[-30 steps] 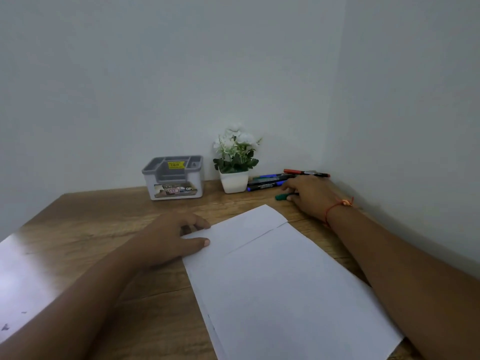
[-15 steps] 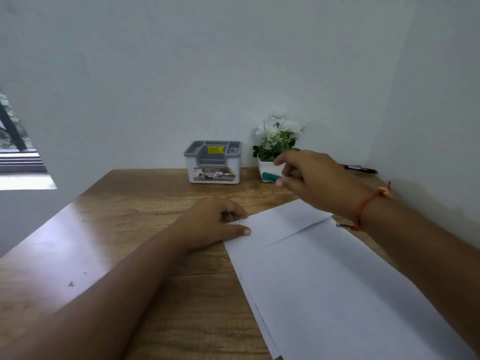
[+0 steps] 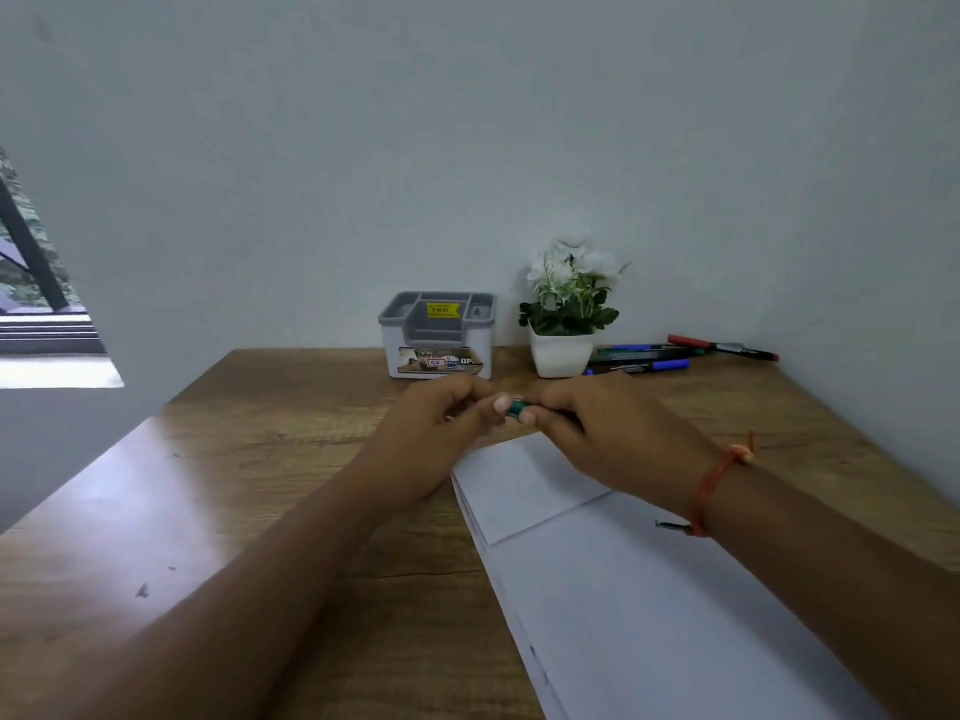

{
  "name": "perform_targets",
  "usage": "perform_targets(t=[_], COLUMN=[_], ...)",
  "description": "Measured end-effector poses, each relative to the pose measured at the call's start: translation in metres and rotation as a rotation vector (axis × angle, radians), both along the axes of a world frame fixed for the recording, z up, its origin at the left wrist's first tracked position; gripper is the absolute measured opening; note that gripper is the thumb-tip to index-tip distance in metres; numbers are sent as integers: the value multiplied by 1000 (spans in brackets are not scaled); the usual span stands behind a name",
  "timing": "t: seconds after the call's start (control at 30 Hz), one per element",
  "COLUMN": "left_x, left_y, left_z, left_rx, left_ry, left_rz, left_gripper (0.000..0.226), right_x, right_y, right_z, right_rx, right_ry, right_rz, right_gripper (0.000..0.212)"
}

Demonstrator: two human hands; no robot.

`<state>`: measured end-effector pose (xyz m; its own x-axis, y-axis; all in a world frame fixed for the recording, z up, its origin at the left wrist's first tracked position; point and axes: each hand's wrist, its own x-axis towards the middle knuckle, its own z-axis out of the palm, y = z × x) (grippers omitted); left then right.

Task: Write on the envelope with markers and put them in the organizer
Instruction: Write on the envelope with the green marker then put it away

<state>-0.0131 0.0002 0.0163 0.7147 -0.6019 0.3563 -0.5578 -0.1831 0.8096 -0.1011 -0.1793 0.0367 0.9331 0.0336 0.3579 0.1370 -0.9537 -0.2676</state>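
Brown wooden table [image 3: 234, 485] fills lower frame. Large white paper envelope [image 3: 649, 615] flat at lower right. Left hand [image 3: 431, 439] and right hand [image 3: 613, 439] meet mid-frame above envelope's top corner, fingers of both curled, pinching marker. Grey-and-white plastic organizer [image 3: 439, 337] behind hands. Loose red, blue and dark markers [image 3: 649, 356] right of centre. Short green marker [image 3: 517, 407] shows between thumbs.
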Motion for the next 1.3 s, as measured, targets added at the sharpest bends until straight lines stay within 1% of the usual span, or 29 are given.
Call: perform_targets(t=[0.1,0.17,0.27,0.3,0.37,0.43,0.47,0.5,0.57,0.6,0.63,0.67,0.7,0.73,0.77,0.8,0.83,0.87,0.9,0.93,0.97,1.0,1.03,1.07,1.13,1.3], left_x=[-3,-3,-4,-4,-1,2,3,4,9,13,17,20,22,22,20,18,16,15,15,16,16,16,16,16,15,18], left_y=[1,2,1,1,3,6,7,8,11,12,14,15,16,16,16,17,18,21,23,26,28,29,30,29,29,32], left_z=[4,6,7,8,11,15,17,19,20,20,19,19,19,19,20,21,21,20,18,16,15,14,14,14,15,18], left_rx=[-109,-139,-155,-194,-328,-483,-567,-649,-778,-813,-821,-800,-755,-694,-616,-518,-381,-202,-6,176,326,435,503,534,538,600], left_ry=[95,135,179,233,399,558,628,692,789,821,851,877,885,863,817,757,671,547,408,289,208,161,135,126,144,155], left_rz=[-29,-36,-19,-13,-15,-11,-3,7,33,63,101,136,154,164,171,173,176,177,163,127,85,49,18,-11,-52,-119], left_gripper=[14,14,18,20,22,20,16,13,13,14,13,13,12,13,15,17,18,18,18,16,13,11,9,8,11,20], right_x=[-3,-5,-6,-7,-10,-12,-13,-13,-11,-11,-11,-11,-11,-11,-12,-13,-13,-12,-11,-11,-10,-9,-7,-7,-6,-5], right_y=[5,5,6,7,4,1,0,1,4,6,8,8,7,6,4,1,-2,-4,-5,-5,-7,-7,-7,-6,-5,-4], right_z=[1,3,6,7,8,10,12,13,17,19,19,19,17,14,11,6,3,0,-2,-3,-4,-5,-7,-7,-9,-9], right_rx=[58,109,137,167,272,441,567,724,1108,1265,1350,1378,1361,1301,1169,942,655,401,225,137,106,92,79,60,31,14], right_ry=[-63,-56,55,93,133,112,94,88,131,163,192,213,221,221,206,162,105,78,86,130,189,242,294,328,338,322], right_rz=[44,47,28,18,3,-2,-7,-18,-38,-42,-42,-39,-40,-48,-63,-79,-86,-79,-76,-83,-86,-81,-73,-69,-50,27], right_gripper=[24,29,31,31,27,23,24,29,36,35,30,22,14,9,9,14,18,20,18,15,16,24,32,40,47,48])
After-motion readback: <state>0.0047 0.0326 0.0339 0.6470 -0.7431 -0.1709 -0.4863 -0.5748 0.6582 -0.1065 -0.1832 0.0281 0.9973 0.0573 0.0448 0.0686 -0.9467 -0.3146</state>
